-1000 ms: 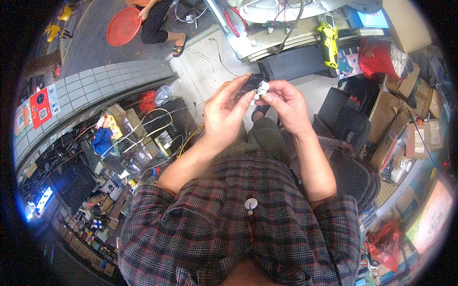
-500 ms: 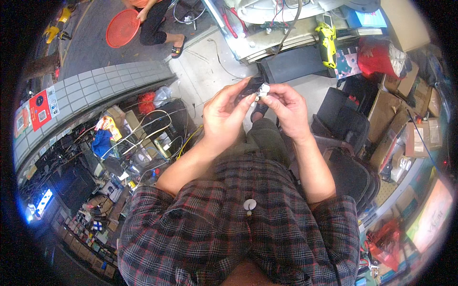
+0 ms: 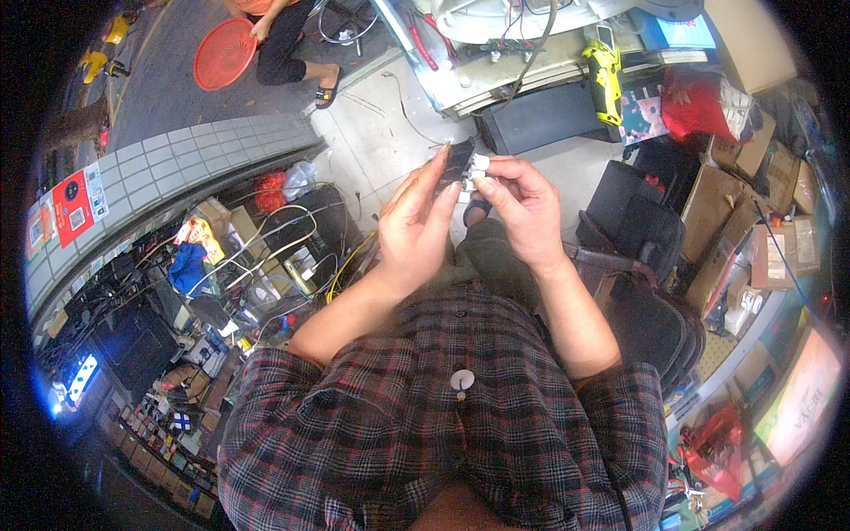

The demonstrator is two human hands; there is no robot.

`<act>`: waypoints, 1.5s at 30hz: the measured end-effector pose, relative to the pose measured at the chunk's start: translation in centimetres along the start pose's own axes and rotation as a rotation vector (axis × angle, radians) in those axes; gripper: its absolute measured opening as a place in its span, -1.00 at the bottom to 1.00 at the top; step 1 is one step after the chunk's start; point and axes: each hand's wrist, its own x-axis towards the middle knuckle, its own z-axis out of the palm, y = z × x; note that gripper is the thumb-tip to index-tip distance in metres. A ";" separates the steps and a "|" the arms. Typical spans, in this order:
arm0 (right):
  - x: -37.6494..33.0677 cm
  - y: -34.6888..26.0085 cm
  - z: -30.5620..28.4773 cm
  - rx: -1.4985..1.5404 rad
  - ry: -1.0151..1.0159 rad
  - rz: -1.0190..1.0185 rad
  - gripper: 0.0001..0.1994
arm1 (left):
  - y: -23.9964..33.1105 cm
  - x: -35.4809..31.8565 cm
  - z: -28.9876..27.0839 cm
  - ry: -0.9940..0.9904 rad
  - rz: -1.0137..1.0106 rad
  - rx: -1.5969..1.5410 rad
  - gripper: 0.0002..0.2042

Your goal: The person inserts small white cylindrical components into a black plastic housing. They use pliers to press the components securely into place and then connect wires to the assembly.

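My left hand (image 3: 413, 223) grips a flat black piece (image 3: 457, 163) between the thumb and the fingers, in front of my body. Close against its right side is a small white piece (image 3: 479, 165), pinched by the thumb and forefinger of my right hand (image 3: 529, 212). The white piece looks crumpled or lumpy; its exact kind cannot be made out. The two pieces meet or nearly meet, and fingertips hide part of both.
Beyond my hands stands a workbench (image 3: 478, 99) with red-handled pliers (image 3: 421, 46) and a yellow-green tool (image 3: 604, 81). Cables and parts clutter the left side. A black chair (image 3: 633, 212) and cardboard boxes (image 3: 708, 217) are at right. A person holds a red basket (image 3: 224, 55) at far left.
The black piece has turned more upright and shows more of its flat face. My right hand has shifted slightly left with the white piece.
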 end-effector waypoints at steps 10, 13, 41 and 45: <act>-0.6 0.4 -0.1 0.049 0.013 0.058 -0.81 | 0.0 0.0 -0.5 -0.055 -0.023 0.012 -0.59; -0.8 0.2 0.0 0.033 0.013 0.073 -0.81 | 0.1 -0.1 -0.7 -0.066 -0.064 0.016 -0.59; -1.3 -0.2 1.6 0.012 0.051 0.095 -0.84 | -0.9 -1.2 -0.5 0.015 0.047 0.122 -0.60; -1.7 -0.5 1.3 -0.081 0.033 0.064 -0.83 | -0.5 -0.7 -1.9 -0.123 -0.017 0.138 -0.61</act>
